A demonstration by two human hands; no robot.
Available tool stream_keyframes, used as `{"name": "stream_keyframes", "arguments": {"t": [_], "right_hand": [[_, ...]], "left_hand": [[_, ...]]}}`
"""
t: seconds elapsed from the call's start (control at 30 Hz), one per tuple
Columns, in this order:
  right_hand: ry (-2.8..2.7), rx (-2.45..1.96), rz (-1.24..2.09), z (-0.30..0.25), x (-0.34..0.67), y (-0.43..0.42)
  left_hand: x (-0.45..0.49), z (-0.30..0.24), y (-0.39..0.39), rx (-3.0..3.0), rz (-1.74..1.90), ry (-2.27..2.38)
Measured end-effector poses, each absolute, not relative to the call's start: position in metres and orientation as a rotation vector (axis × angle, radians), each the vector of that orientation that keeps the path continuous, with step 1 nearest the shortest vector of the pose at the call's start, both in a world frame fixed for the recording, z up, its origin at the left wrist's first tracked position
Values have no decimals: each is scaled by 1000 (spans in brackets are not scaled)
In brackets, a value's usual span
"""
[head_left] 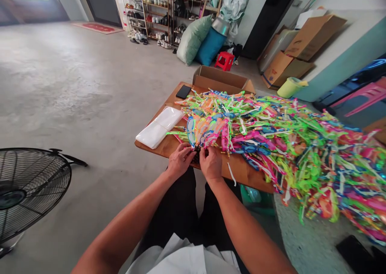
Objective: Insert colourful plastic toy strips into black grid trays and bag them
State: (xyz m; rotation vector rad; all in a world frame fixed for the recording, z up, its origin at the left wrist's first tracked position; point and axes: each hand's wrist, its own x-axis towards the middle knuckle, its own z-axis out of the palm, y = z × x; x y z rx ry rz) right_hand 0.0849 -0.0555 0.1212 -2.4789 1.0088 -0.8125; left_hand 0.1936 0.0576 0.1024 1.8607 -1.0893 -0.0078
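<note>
My left hand (180,160) and my right hand (211,162) meet at the table's front edge, fingers bent and pinching. Between them stands a fanned row of see-through toy glasses (208,130) in blue, orange, yellow and pink. Both hands grip the row's near lower edge. A small dark thing shows between my fingertips, too hidden to name. To the right spreads a big heap of bright plastic toy glasses (289,133). A stack of clear plastic bags (159,126) lies left of my hands.
The wooden table (253,174) carries a phone (183,91), with an open cardboard box (221,80) at its far side. A black fan (33,193) stands on the floor at left. Behind are a red stool (224,60), stuffed sacks (194,41) and shoe racks (155,19).
</note>
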Motion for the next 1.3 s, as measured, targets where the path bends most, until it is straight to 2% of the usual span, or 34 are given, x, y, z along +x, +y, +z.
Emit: {"name": "stream_keyframes", "arguments": {"t": [0.33,0.5,0.8,0.97,1.3], "right_hand": [[1172,-2609,-516,134,95,-56],[1040,-2601,-617,131,82,-73],[1040,-2295,-855,130,86,-78],[1249,-2237,-702,141,91,-77],[1327,-2490,-547,152,99,-78]], "left_hand": [[193,101,57,1906,2,-1107],[194,101,57,1919,-17,-1129],[193,101,56,1914,-10,-1126],[193,98,54,1927,27,-1114],[189,97,54,1944,76,-1160]]}}
